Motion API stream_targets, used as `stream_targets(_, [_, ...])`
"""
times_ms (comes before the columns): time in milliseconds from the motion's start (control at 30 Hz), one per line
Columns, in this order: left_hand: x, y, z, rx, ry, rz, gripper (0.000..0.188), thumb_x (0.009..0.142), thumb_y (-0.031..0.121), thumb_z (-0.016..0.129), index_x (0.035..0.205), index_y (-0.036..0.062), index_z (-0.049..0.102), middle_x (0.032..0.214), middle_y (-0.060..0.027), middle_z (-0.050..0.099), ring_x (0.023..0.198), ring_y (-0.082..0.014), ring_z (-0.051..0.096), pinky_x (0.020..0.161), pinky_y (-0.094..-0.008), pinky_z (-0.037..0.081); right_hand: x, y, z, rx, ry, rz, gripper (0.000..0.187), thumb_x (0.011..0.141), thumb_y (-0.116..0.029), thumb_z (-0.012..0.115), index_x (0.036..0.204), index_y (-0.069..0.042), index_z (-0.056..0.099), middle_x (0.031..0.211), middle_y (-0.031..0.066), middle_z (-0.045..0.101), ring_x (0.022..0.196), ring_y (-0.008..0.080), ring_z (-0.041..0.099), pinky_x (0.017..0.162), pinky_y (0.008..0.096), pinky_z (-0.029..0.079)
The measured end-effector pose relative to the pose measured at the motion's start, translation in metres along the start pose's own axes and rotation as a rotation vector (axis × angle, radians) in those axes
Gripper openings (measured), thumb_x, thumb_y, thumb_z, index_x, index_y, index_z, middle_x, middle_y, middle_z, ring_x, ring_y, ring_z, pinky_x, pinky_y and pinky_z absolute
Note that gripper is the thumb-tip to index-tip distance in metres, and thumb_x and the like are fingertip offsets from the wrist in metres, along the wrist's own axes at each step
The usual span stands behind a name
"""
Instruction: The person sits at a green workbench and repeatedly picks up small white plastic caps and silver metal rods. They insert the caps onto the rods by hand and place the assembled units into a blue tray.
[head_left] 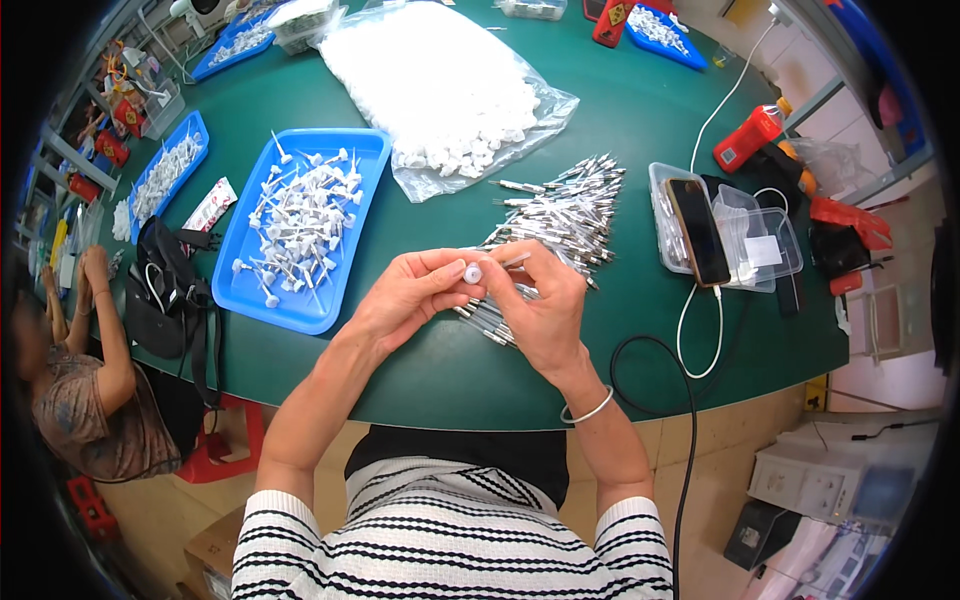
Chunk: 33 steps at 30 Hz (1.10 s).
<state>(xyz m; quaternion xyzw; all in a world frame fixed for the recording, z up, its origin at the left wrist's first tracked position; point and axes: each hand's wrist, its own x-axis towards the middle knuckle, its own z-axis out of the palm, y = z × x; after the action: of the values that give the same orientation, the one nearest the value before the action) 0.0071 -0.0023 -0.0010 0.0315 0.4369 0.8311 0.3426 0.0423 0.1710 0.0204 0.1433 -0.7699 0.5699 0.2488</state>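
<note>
My left hand [415,290] is closed in a pinch on a small round white plastic cap [473,273], held over the near part of the table. Close beside it, my right hand [545,305] pinches a thin pale rod [517,259], whose tip sticks out past the fingers; its other end is hidden. Behind my right hand lies a heap of slim silvery rods [570,215], some reaching under my hands. To the left, a blue tray [228,262] carries many white caps with thin stems. A clear bag [425,85] of loose white caps lies open beyond my hands.
A phone [697,232] rests on a clear plastic box [790,255] at right, with a white cable and a black cable [690,440] nearby. Beyond stands a red bottle [750,138]. At left are a black bag [160,290] and a seated person [110,390].
</note>
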Motion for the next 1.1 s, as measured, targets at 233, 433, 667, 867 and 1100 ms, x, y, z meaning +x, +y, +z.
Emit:
stream_targets(233, [0.0000,-0.0018,-0.0017,0.037,0.003,0.026,0.028,0.093,0.013,0.058,0.116,-0.0032,0.061,0.101,-0.0098,0.067,0.089,-0.0129,0.066,0.080,-0.0218,0.056,-0.0004,0.0012,0.0005,-0.024,-0.005,-0.026,0.009,0.081,-0.003,0.069,0.082,-0.001,0.060,0.073,0.0086,0.062,0.061,0.0190,0.065,0.052,0.0284,0.049])
stream_targets(433, [-0.0007,-0.0023,-0.0003,0.061,0.022,0.046,0.028,0.093,0.013,0.059,0.116,-0.0033,0.061,0.099,-0.0108,0.067,0.088,-0.0138,0.066,0.078,-0.0222,0.057,-0.0015,0.0038,0.0006,-0.020,-0.012,-0.024,0.009,0.081,-0.003,0.069,0.084,-0.002,0.060,0.074,0.0088,0.062,0.062,0.0188,0.065,0.052,0.0284,0.049])
stream_targets(667, [-0.0005,-0.0016,0.0008,0.049,0.027,0.035,0.030,0.093,0.014,0.059,0.117,-0.0037,0.060,0.097,-0.0106,0.067,0.087,-0.0146,0.067,0.078,-0.0222,0.057,-0.0027,0.0063,0.0014,0.011,-0.004,-0.026,0.008,0.080,-0.001,0.068,0.086,-0.002,0.062,0.076,0.0085,0.063,0.063,0.0188,0.065,0.054,0.0283,0.051])
stream_targets(867, [-0.0007,-0.0008,0.0032,0.040,0.024,0.031,0.029,0.094,0.012,0.056,0.117,-0.0057,0.059,0.098,-0.0112,0.067,0.086,-0.0142,0.067,0.075,-0.0208,0.057,-0.0034,0.0081,0.0009,-0.004,-0.007,-0.038,0.009,0.080,-0.002,0.069,0.086,-0.002,0.062,0.075,0.0084,0.063,0.062,0.0183,0.065,0.053,0.0279,0.050])
stream_targets(1100, [-0.0005,-0.0010,0.0011,0.056,0.014,0.025,0.029,0.094,0.014,0.058,0.117,-0.0041,0.060,0.099,-0.0101,0.067,0.088,-0.0141,0.067,0.079,-0.0221,0.056,-0.0017,0.0053,-0.0011,-0.005,-0.020,-0.019,0.008,0.081,-0.003,0.069,0.084,-0.002,0.062,0.075,0.0087,0.063,0.062,0.0186,0.065,0.053,0.0278,0.049])
